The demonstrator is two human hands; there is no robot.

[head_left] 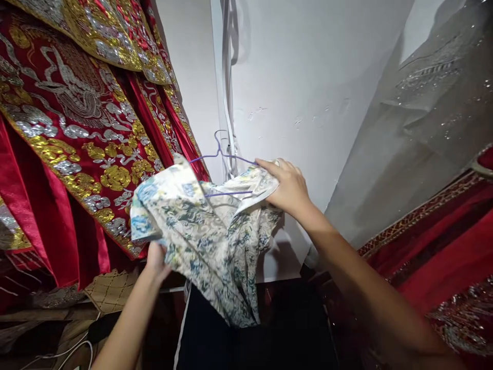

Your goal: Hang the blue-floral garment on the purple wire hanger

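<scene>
Single camera on my head, facing forward and down, close to my hands, toward the white wall (308,77)

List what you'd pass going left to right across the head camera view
Red and gold embroidered robe → left hand → floral garment on purple wire hanger → right hand → grey sequined garment

Matt printed cloth garment (204,231), thin wire hanger (223,154)
</scene>
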